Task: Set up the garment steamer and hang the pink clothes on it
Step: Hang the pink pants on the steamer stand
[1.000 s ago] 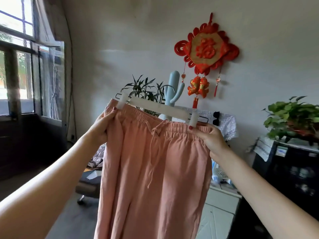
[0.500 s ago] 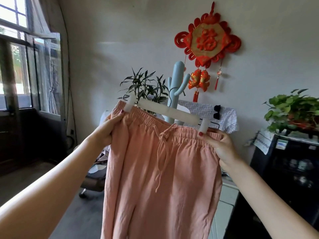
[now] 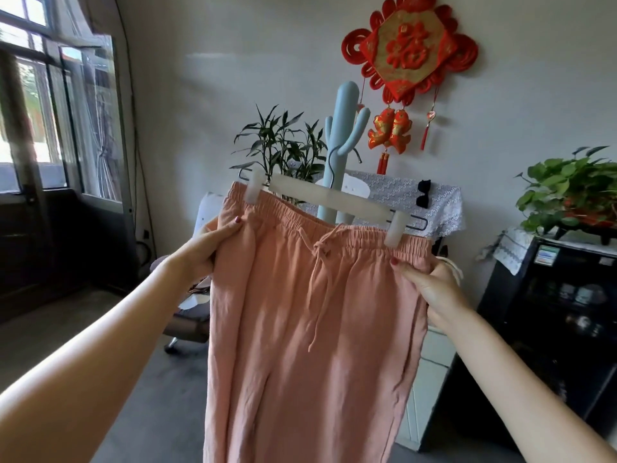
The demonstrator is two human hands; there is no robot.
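Fingers of the left hand (image 3: pixel 207 243) pinch the pink trousers (image 3: pixel 310 329) at the waistband's 9 o'clock edge; the right hand (image 3: pixel 430 285) pinches the 3 o'clock edge. The trousers hang clipped to a white hanger (image 3: pixel 329 200), held up before a blue cactus stand (image 3: pixel 340 142) at 12 o'clock.

Place: a lived-in room of a home is shown.
Wall: a red knot ornament (image 3: pixel 409 50) with 2 fish charms (image 3: pixel 389 130) is hung there.
Greenery: 2 potted plants (image 3: pixel 282 142) (image 3: pixel 571 187) are kept.
Furniture: a blue cactus-shaped stand (image 3: pixel 344 128) and what may be a small black fridge (image 3: pixel 551 295) are seen.
Light: a framed window (image 3: pixel 50 105) is set at the left.
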